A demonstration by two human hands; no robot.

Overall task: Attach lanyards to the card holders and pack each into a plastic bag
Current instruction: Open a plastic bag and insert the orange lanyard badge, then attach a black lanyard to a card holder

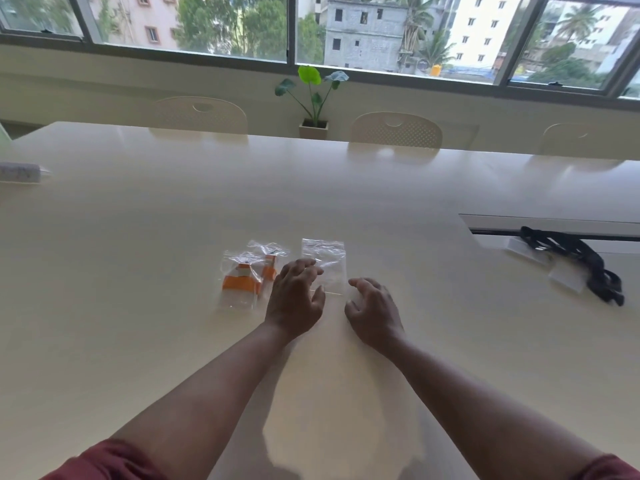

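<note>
left hand: palm down over the worktop, fingers loosely spread and relaxed, tips over the left edge of the empty bag, thumb at its near edge; cannot tell if they touch it, nothing gripped
right hand: palm down just right of the empty bag, fingers loosely curled and relaxed, holding nothing; contact with the bag not clear
empty plastic bag: clear, flat on the worktop, centre of view, between the two hands, zip strip at far end
packed bags: two clear bags with orange and white contents, lying just left of the left hand, one partly behind the other, near the empty bag but apart from it
black lanyards: tangled bundle far right on the worktop, well apart from the hands
card holders: clear or whitish flat pieces beside and partly under the lanyards; count hard to tell
worktop slot: long recessed channel just behind the lanyards
left edge item: pale flat thing at far left of the worktop, blurred, cannot tell what
chairs: cream chair backs along the far side
potted plant: green leaves in a small square pot behind the worktop, below the window
sleeves: dark red, at both lower corners
</note>
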